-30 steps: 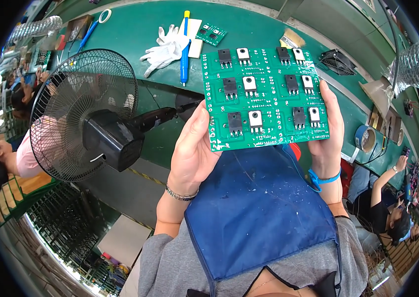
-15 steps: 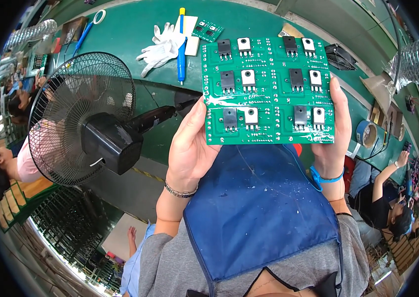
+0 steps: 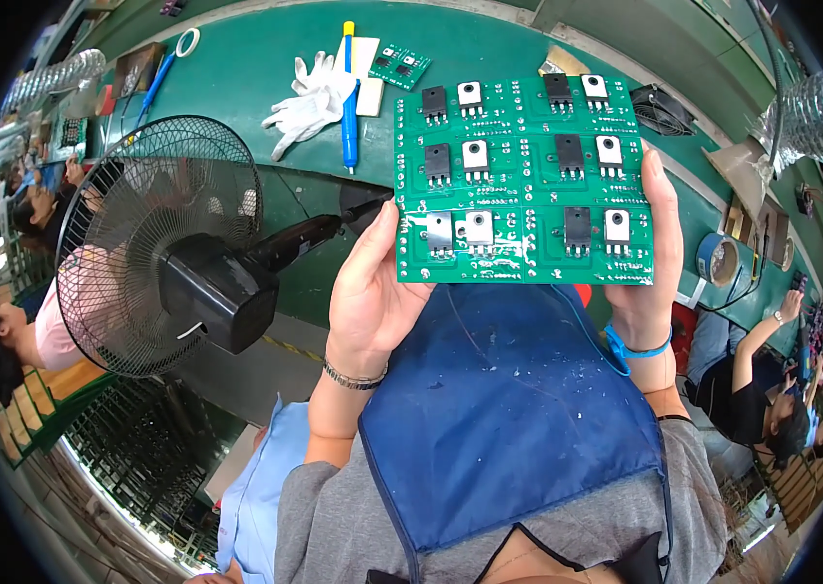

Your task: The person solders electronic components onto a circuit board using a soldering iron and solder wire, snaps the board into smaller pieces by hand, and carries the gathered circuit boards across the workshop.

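I hold up a large green circuit board (image 3: pixel 526 195) between both hands, over the bench edge and in front of my blue apron. Black and silver-faced three-legged power transistors stand on it in rows, and light glints off its lower left part. My left hand (image 3: pixel 373 277) grips the lower left edge, thumb along the side, other fingers behind the board. On the opposite side my right hand (image 3: pixel 657 243) grips the right edge; most of its fingers are hidden underneath. On the bench beyond lie white gloves (image 3: pixel 309 105), a blue pen-like tool with a yellow end (image 3: pixel 349 107) and a smaller circuit board (image 3: pixel 400 66).
A black fan (image 3: pixel 168 243) stands close by my left arm. The green bench (image 3: pixel 246 49) carries a tape roll (image 3: pixel 188 42) at far left and a black square fan (image 3: pixel 662 109) at right. Co-workers sit at both sides; a person in light blue (image 3: pixel 270 487) is behind my left.
The circuit board has tilted slightly, and the glare on it has shifted toward its lower middle. The person in light blue has come further into view. Both hands keep their hold.
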The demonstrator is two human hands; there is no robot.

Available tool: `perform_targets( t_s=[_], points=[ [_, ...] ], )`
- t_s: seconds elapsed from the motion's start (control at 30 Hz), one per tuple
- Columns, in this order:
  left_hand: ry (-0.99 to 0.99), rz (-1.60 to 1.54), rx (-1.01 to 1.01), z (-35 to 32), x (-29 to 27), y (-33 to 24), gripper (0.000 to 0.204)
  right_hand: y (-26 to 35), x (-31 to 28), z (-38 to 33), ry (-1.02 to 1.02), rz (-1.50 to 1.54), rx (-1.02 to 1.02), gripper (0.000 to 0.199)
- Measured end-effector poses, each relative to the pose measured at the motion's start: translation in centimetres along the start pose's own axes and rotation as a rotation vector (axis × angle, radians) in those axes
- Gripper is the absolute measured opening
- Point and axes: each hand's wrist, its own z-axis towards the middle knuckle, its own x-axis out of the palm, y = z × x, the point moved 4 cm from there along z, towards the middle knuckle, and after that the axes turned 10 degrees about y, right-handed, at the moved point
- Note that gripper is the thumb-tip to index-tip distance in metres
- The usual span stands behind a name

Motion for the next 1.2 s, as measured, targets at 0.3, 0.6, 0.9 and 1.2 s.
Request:
perform_targets(
  t_s=[0.3, 0.6, 0.9, 1.2],
  points=[
    [0.019, -0.072, -0.025, 0.2, -0.5, 0.1, 0.043, -0.4, 0.0, 0.1, -0.058, 0.02, 0.002, 0.041],
    [-0.057, -0.095, 0.019, 0.0, -0.3, 0.3, 0.041, -0.6, -0.1, 0.4, -0.094, 0.039, 0.077, 0.045],
    [-0.051, -0.071, 0.029, 0.1, -0.3, 0.5, 0.041, -0.5, -0.3, 0.4, -0.103, -0.012, 0.077, 0.044],
    [-0.032, -0.047, 0.022, 0.0, -0.3, 0.5, 0.043, -0.3, -0.2, 0.5, -0.085, -0.045, 0.048, 0.042]
  ],
)
